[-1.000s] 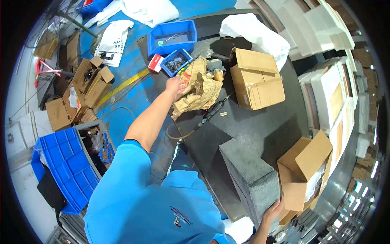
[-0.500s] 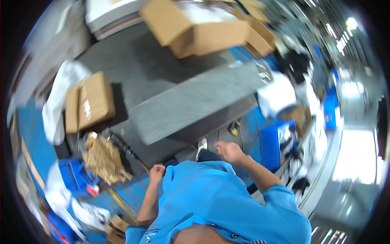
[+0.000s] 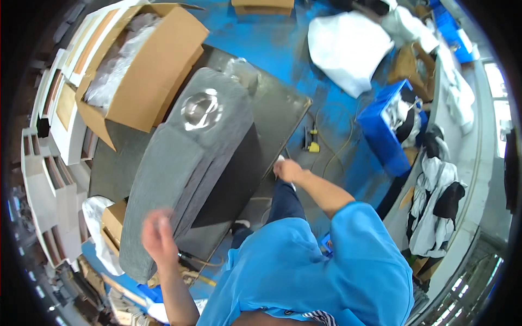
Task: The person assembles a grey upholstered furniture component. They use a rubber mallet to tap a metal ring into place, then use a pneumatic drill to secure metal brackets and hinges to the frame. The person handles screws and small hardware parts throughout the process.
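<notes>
A long grey upholstered sofa armrest (image 3: 179, 157) with a shiny round cup holder (image 3: 201, 110) lies across a dark worktable (image 3: 280, 103). My left hand (image 3: 159, 237) is raised over the near end of the armrest, its fingers up and slightly bent, holding nothing. Whether it touches the fabric I cannot tell. Off the right side of the table, my right hand (image 3: 289, 170) hangs above my leg with its fingers curled in, and nothing shows in them. The tip of a white shoe appears beside that hand.
An open cardboard box (image 3: 155, 68) with clear plastic wrapping stands behind the armrest. White panels (image 3: 65, 204) are stacked at the left. A blue crate (image 3: 380, 130) with cloth, a white bag (image 3: 348, 51), a yellow-and-black tool (image 3: 311, 142) and hoses lie on the blue floor at the right.
My view has swung to the right along the table, and the armrest now appears nearer and turned lengthwise. My left hand has risen to it. My right hand's fingers have curled in more.
</notes>
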`<state>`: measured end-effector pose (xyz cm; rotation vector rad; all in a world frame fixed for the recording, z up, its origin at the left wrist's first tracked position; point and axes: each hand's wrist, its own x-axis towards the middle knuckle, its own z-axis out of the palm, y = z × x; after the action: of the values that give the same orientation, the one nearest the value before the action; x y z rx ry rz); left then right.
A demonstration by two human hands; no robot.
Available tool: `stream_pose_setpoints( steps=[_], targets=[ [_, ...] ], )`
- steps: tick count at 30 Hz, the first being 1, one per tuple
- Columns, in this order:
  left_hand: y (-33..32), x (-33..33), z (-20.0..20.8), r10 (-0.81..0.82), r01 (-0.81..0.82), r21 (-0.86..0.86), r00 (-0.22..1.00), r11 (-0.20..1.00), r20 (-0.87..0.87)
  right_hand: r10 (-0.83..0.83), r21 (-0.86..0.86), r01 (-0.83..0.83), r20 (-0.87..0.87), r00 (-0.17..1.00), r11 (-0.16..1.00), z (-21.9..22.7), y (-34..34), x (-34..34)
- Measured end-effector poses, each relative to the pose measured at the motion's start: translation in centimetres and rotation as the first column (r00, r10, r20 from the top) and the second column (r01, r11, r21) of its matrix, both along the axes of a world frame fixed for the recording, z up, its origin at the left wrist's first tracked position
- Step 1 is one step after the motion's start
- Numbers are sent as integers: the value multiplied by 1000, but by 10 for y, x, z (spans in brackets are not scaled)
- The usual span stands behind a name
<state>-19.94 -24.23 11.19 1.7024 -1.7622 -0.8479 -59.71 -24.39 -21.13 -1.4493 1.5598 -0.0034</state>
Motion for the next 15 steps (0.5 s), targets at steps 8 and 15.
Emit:
stream_pose_setpoints(
  steps=[8, 15],
  targets=[
    [-128, -86, -30, 93, 47, -194, 755, 980, 650, -447, 168, 418, 220, 867, 893, -32, -133, -48],
    [-134, -99, -31, 134, -16, -182, 739, 983, 661, -341, -425, 367, 138, 930, 828, -71, -321, -40]
  ],
)
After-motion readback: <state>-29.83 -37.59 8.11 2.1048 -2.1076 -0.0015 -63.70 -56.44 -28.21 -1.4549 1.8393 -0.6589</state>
